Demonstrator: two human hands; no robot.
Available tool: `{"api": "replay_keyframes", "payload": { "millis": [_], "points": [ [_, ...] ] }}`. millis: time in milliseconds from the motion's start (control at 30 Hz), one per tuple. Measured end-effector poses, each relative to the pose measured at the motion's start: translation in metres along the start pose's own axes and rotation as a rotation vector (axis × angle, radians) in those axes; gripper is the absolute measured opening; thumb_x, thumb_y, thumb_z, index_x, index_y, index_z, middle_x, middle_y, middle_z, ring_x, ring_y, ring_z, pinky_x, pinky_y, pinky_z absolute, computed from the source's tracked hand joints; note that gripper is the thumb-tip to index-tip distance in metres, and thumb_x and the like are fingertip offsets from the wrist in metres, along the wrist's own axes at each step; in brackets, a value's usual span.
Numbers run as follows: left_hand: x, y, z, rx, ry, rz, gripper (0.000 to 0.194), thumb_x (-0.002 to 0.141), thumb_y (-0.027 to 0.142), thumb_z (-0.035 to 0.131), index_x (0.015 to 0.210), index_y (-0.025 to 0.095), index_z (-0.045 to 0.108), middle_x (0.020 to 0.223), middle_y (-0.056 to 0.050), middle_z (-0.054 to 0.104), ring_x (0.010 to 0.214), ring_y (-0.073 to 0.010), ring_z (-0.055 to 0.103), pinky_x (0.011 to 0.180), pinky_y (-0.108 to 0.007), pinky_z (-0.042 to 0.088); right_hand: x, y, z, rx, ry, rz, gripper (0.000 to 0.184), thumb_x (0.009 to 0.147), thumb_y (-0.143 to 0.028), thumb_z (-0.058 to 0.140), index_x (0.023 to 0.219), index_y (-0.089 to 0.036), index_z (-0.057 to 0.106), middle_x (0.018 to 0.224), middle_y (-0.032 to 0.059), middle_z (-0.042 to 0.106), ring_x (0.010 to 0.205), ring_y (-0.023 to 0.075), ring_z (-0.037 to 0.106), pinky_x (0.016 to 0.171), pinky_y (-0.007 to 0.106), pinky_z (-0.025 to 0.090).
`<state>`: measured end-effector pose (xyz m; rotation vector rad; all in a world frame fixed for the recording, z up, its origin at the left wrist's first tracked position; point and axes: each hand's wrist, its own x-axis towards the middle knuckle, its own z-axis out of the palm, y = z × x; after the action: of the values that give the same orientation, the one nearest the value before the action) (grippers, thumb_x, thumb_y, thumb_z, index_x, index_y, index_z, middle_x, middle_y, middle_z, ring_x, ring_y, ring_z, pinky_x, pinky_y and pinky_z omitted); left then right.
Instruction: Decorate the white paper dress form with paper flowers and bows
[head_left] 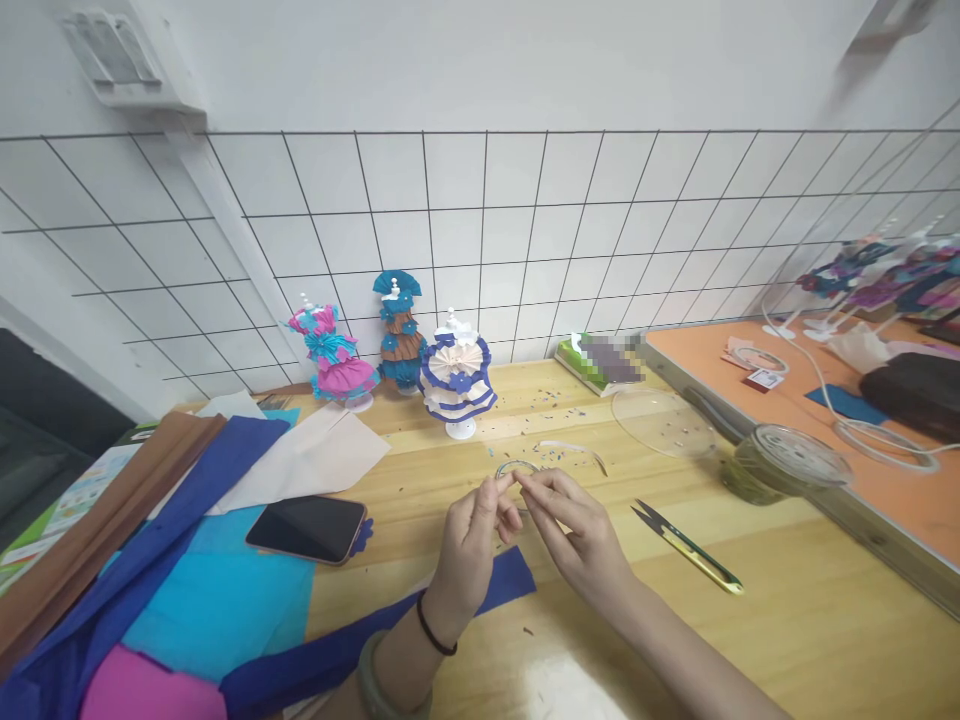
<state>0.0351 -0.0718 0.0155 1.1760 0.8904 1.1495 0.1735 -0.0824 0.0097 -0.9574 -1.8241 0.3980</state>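
Both hands meet above the wooden table. My left hand and my right hand each pinch an end of a thin curved pale strip that arches between the fingertips. A dark blue paper strip lies on the table under my left wrist. Yellow-handled thread snips lie to the right of my right hand.
Three paper dress figures stand at the back: pink, teal and brown, white and blue. A phone rests on sheets of crepe paper at left. A clear lid and a cup sit right.
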Motion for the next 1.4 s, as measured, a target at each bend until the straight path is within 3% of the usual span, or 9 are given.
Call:
{"api": "replay_keyframes", "payload": {
  "millis": [200,400,500,600,733,967,1200,1400],
  "points": [
    [0.003,0.000,-0.001,-0.260,0.004,-0.076,0.054,0.087,0.048,0.035,0.112,0.006,0.058,0.060,-0.003,0.054,0.056,-0.0124,0.048,0.056,-0.026,0.040,0.000,-0.001,0.001,0.049,-0.017,-0.013,0.044,0.086,-0.010,0.042,0.125,-0.029,0.048,0.085,0.0057,0.055,0.078,0.0155,0.055,0.065,0.029,0.047],
    [0.003,-0.001,-0.001,-0.291,-0.033,-0.092,0.053,0.087,0.045,0.036,0.109,0.004,0.060,0.059,-0.003,0.053,0.055,-0.0119,0.048,0.053,-0.026,0.039,0.006,-0.006,-0.004,0.322,0.003,0.326,0.029,0.085,-0.021,0.051,0.111,-0.029,0.061,0.078,0.0024,0.055,0.069,0.0130,0.053,0.064,0.028,0.047],
    [0.003,-0.001,-0.001,-0.312,-0.020,-0.110,0.053,0.087,0.046,0.035,0.110,0.004,0.059,0.059,-0.003,0.054,0.054,-0.0116,0.048,0.053,-0.026,0.039,0.006,-0.005,-0.006,0.372,0.031,0.411,0.027,0.083,-0.025,0.054,0.108,-0.029,0.063,0.075,0.0007,0.054,0.060,0.0102,0.050,0.059,0.026,0.046],
    [0.003,0.000,-0.001,-0.344,-0.010,-0.123,0.054,0.088,0.046,0.035,0.111,0.004,0.058,0.059,-0.003,0.054,0.054,-0.0114,0.048,0.052,-0.026,0.039,0.004,-0.005,-0.005,0.304,0.025,0.362,0.029,0.085,-0.025,0.052,0.112,-0.029,0.061,0.076,0.0014,0.054,0.064,0.0118,0.052,0.062,0.027,0.046],
    [0.003,0.000,-0.001,-0.325,-0.020,-0.121,0.054,0.088,0.045,0.034,0.112,0.004,0.058,0.060,-0.003,0.054,0.054,-0.0112,0.048,0.052,-0.026,0.039,0.003,-0.005,-0.002,0.174,-0.003,0.166,0.034,0.087,-0.017,0.046,0.118,-0.028,0.055,0.080,0.0034,0.055,0.077,0.0150,0.055,0.070,0.031,0.046],
    [0.002,0.001,-0.001,-0.249,-0.028,-0.095,0.054,0.088,0.046,0.035,0.114,0.005,0.057,0.061,-0.003,0.054,0.055,-0.0114,0.048,0.054,-0.026,0.040,0.000,0.003,-0.001,-0.079,0.000,-0.026,0.045,0.086,-0.008,0.041,0.127,-0.025,0.046,0.089,0.0073,0.055,0.080,0.0161,0.056,0.067,0.030,0.048],
    [0.001,0.004,0.000,-0.175,-0.065,-0.097,0.055,0.087,0.047,0.035,0.112,0.004,0.059,0.062,-0.004,0.054,0.056,-0.0120,0.048,0.053,-0.025,0.039,0.001,0.005,-0.004,-0.170,-0.014,-0.066,0.045,0.085,-0.008,0.041,0.127,-0.025,0.045,0.087,0.0074,0.056,0.078,0.0162,0.057,0.064,0.029,0.049],
    [0.003,0.002,-0.003,-0.235,-0.016,-0.099,0.054,0.087,0.048,0.035,0.113,0.006,0.058,0.063,-0.005,0.056,0.058,-0.0129,0.049,0.056,-0.026,0.040,-0.001,0.003,-0.006,-0.126,-0.014,-0.066,0.045,0.084,-0.006,0.043,0.125,-0.025,0.047,0.086,0.0068,0.057,0.077,0.0158,0.057,0.064,0.028,0.048]
  ]
}}
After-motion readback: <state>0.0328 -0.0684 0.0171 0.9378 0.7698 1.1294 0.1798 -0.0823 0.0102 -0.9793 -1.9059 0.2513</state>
